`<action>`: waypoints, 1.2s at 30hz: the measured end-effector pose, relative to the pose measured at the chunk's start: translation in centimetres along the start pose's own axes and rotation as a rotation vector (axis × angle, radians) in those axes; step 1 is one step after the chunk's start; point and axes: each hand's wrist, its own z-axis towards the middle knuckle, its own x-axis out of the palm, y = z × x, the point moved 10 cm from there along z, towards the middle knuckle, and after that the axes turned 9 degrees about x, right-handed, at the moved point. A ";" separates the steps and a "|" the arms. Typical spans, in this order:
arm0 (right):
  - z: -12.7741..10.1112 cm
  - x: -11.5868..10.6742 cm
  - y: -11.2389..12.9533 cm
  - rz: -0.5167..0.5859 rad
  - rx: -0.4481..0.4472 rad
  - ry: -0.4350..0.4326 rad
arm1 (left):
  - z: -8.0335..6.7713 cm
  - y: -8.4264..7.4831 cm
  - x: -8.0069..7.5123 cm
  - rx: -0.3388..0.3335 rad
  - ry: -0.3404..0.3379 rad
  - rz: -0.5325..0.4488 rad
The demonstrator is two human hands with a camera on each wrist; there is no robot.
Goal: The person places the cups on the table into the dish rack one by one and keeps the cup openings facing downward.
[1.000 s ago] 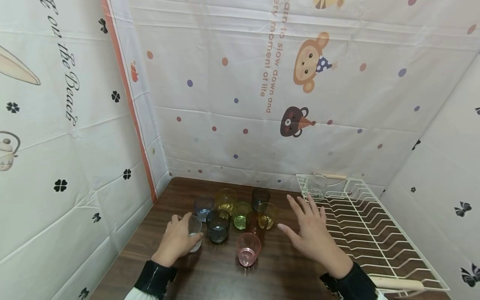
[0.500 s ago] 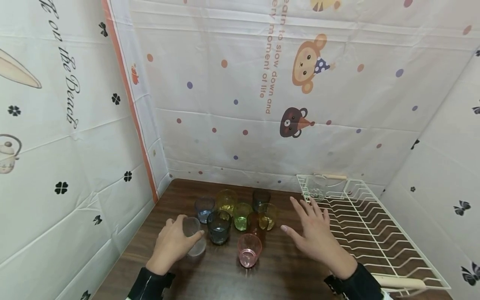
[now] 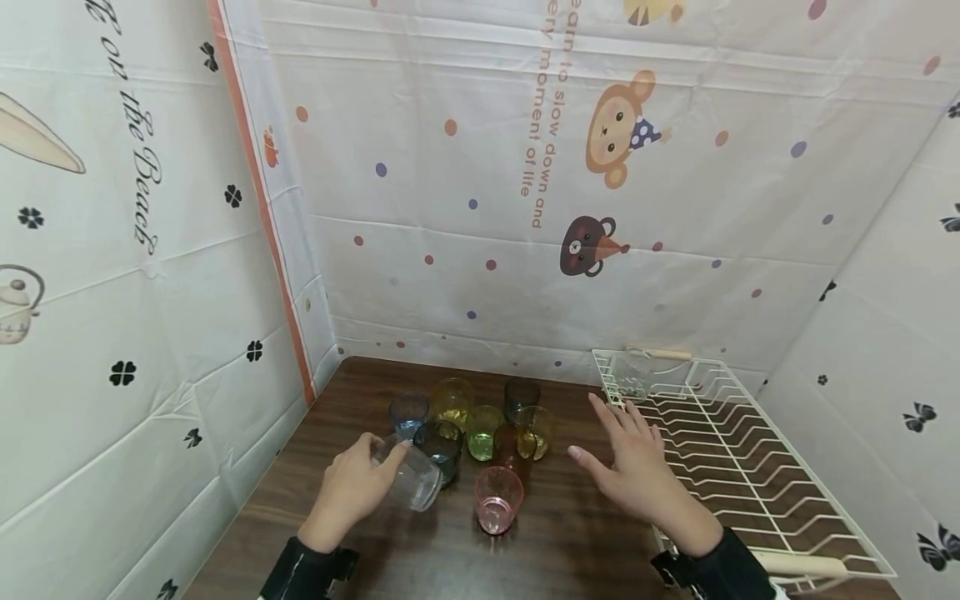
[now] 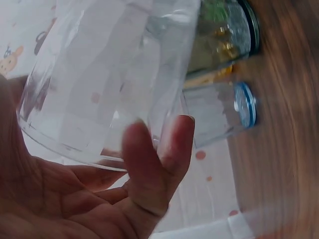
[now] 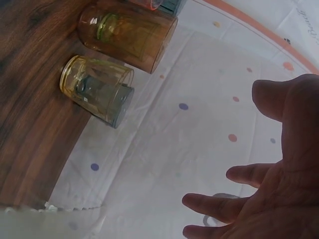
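The clear glass point(image 3: 415, 482) is lifted off the wooden table point(image 3: 360, 392) and tipped on its side, mouth toward the person's left hand point(image 3: 352, 487), whose fingers and thumb wrap around its rim end. It hangs just in front of the cluster of coloured glasses, close to the dark blue-grey glass point(image 3: 442, 446) and the pink glass point(image 3: 498, 498). The right hand point(image 3: 637, 475) hovers with fingers spread wide, holding nothing, between the glasses and the white wire drying rack point(image 3: 757, 492), where another clear glass point(image 3: 632, 375) sits at the far corner.
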 end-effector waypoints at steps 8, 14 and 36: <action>-0.2 -1.3 0.0 0.032 -0.041 -0.082 | 0.1 -0.7 1.5 0.003 0.028 -0.210; -0.2 -1.9 0.4 0.031 -0.068 -0.103 | 0.6 -2.0 3.2 0.026 0.044 -0.430; 0.8 -2.6 1.3 0.081 -0.080 -0.088 | 1.8 -6.9 7.3 -0.013 0.181 -1.246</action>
